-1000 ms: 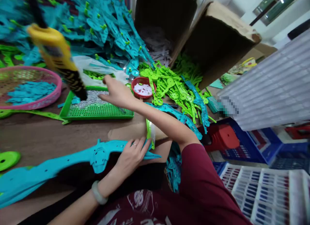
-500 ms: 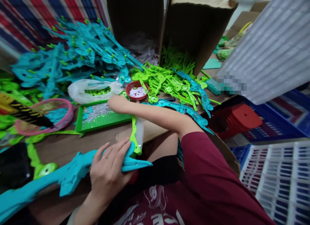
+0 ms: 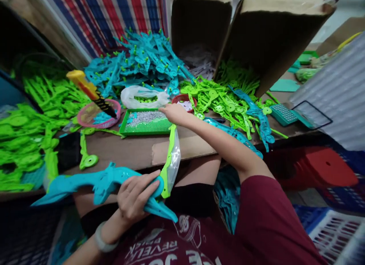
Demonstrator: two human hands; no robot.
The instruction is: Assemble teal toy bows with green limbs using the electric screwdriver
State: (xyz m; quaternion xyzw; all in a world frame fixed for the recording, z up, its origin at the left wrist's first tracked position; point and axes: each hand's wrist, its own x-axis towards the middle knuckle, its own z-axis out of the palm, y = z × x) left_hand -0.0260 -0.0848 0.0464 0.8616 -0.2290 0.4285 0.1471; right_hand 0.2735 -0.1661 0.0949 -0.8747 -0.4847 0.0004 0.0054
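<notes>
As you look left of the green tray (image 3: 154, 128), a yellow-and-black tool (image 3: 85, 87) tilts down, its dark tip over the pink basket (image 3: 82, 118) in this view. On the tray's near side, well apart from it, you have the blue curved piece (image 3: 105, 181); its left stretch reaches out with no hand on it. Likely fault: the piece swings or drops there should your one-handed grip slacken. Your left hand (image 3: 137, 194) is wrapped over its right portion, fingers bent and close together; thumb not seen. Just beyond those fingers, a light-green strip (image 3: 170, 147) with clear film (image 3: 175, 164) runs from the blue round end up towards the tray's right end; joined or merely touching, cannot tell. Twisting the blue piece could shift the strip or snag the film. Your right hand (image 3: 175, 113) is at the tray's right end, fingers mostly hidden; spread and contents, cannot tell. A low forearm could catch the strip's upper end.

Axis: the blue piece is bowed, lying broadly parallel to the tray's long side. Left tip points leftward and slightly towards you; right tip, rightward and towards your shirt.
</notes>
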